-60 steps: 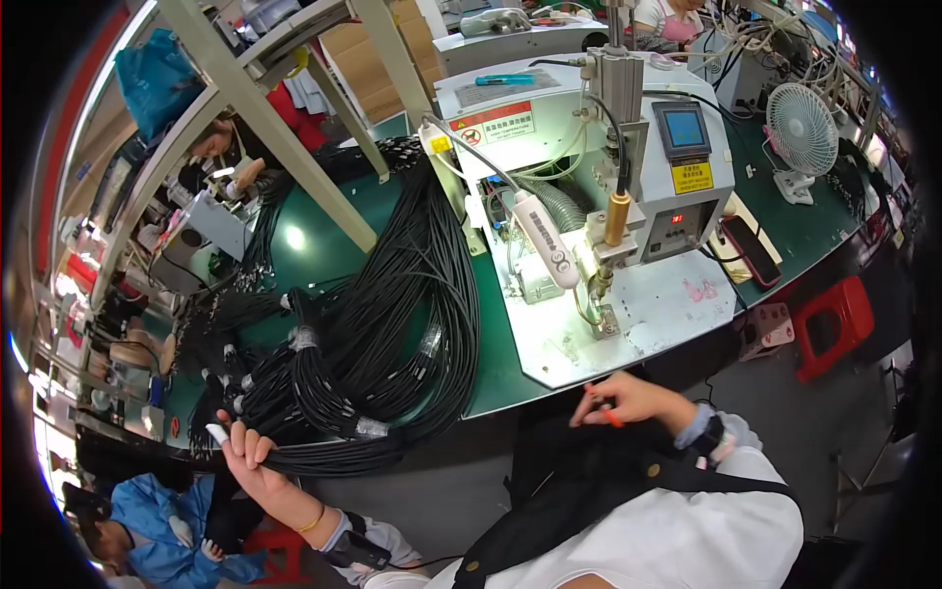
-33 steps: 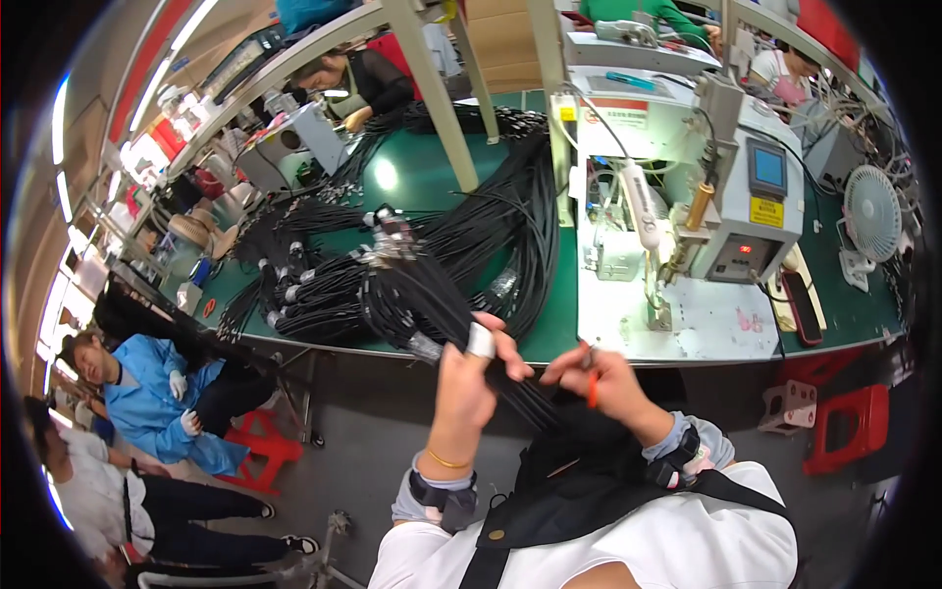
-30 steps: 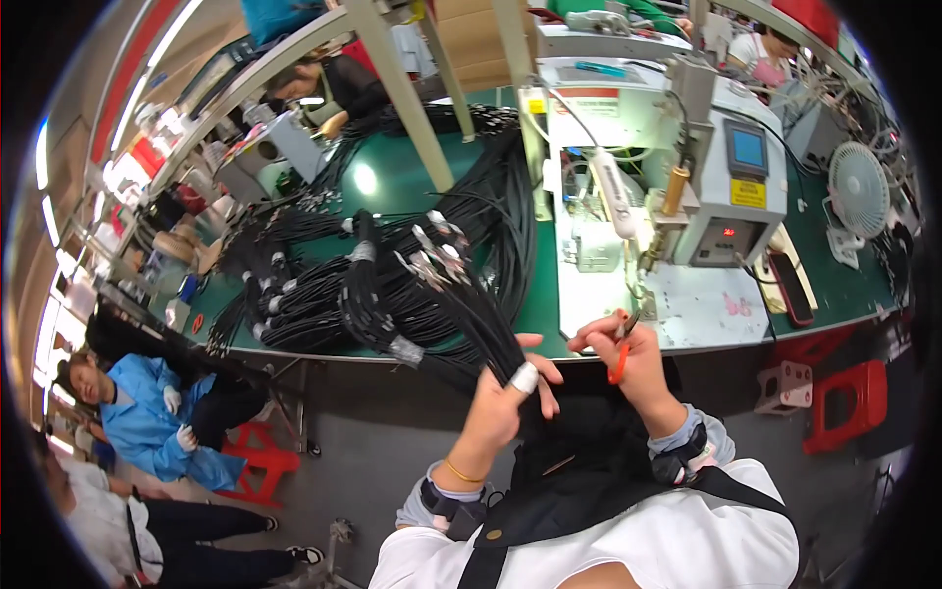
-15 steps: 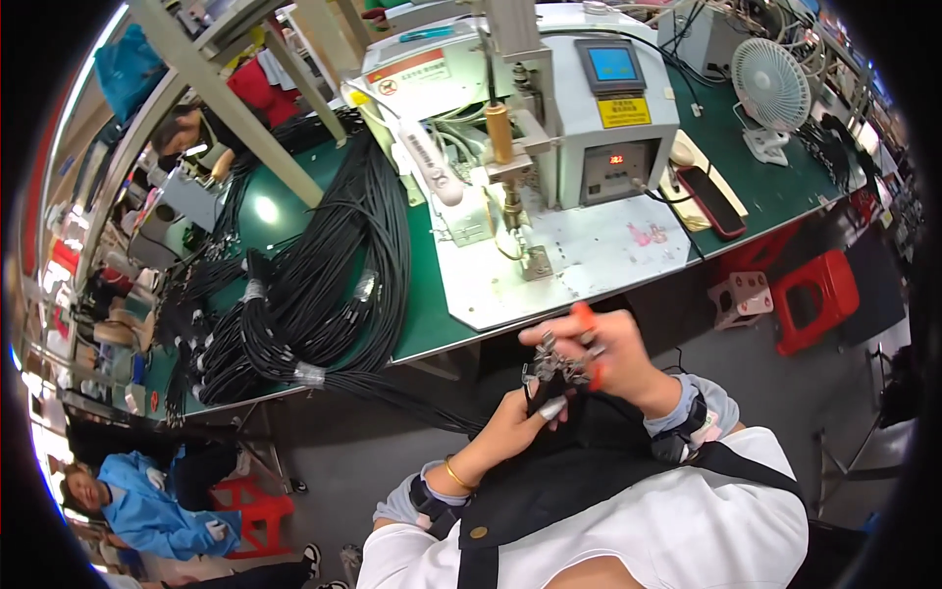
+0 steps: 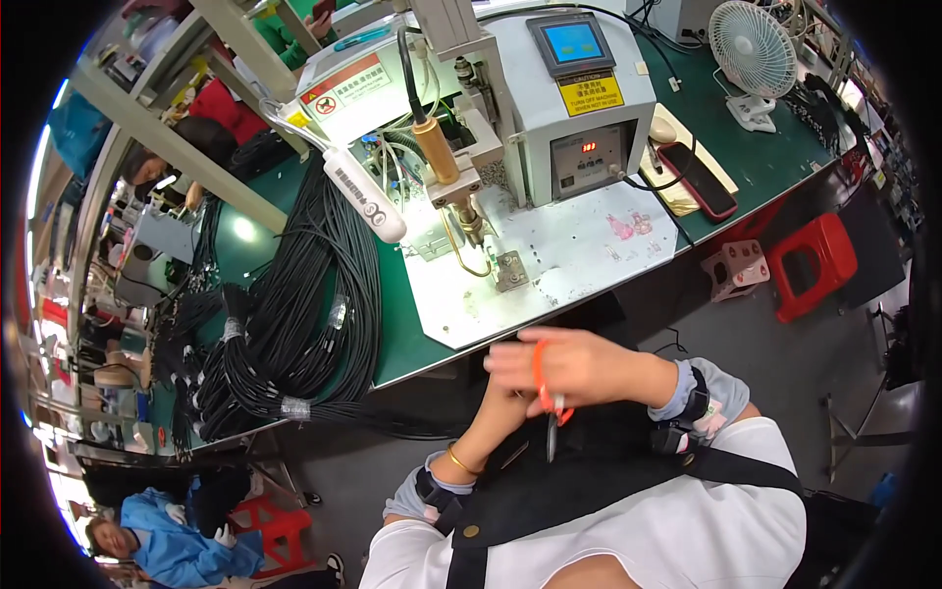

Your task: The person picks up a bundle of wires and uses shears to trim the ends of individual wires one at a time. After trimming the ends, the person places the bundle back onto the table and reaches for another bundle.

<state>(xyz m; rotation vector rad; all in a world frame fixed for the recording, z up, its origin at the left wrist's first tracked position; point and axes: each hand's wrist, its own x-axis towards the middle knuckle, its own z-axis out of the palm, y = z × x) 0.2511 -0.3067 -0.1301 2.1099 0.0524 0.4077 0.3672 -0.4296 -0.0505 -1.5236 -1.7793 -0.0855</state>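
Observation:
My right hand (image 5: pixel 579 368) lies across my left with its fingers stretched out. Orange-handled scissors (image 5: pixel 542 378) are looped on it, their metal blade pointing down toward my black apron. Beneath it, my left hand (image 5: pixel 498 410) is mostly covered, and its fingers are hidden. Black cables (image 5: pixel 417 428) run from a big bundle (image 5: pixel 319 255) on the green table toward my left hand; their ends there are out of sight.
A bench machine (image 5: pixel 579 108) with a blue screen stands ahead on a white metal plate (image 5: pixel 579 236). A phone (image 5: pixel 697 181) and a white fan (image 5: pixel 754 54) are to its right. Red stools (image 5: pixel 814 265) stand on the floor. A person in blue (image 5: pixel 177 535) sits at lower left.
My right hand has moved left and flattened over my left hand. The metal cable ends seen between my hands before are now covered. The view has shifted slightly.

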